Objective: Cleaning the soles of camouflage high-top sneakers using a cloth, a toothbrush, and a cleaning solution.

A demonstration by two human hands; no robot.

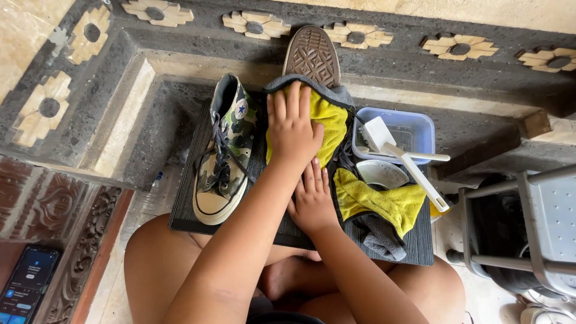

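Observation:
A dark ridged board [192, 216] lies across my bare legs. On its left stands a camouflage high-top sneaker [225, 156], upright with dark laces. A second shoe lies next to it with its brown sole [312, 55] facing up, wrapped in a yellow and grey cloth [372, 201]. My left hand [293, 127] presses flat on the yellow cloth over that shoe. My right hand [312, 203] rests flat on the board just below, under my left wrist, with its fingertips at the cloth's dark edge and nothing seen in it.
A blue plastic tub [420, 127] stands right of the shoes, with a white long-handled brush [414, 165] across it and a white dish [379, 174] beside it. A phone [27, 279] lies at bottom left. A grey metal rack [540, 222] stands right. Patterned stone steps [150, 72] rise ahead.

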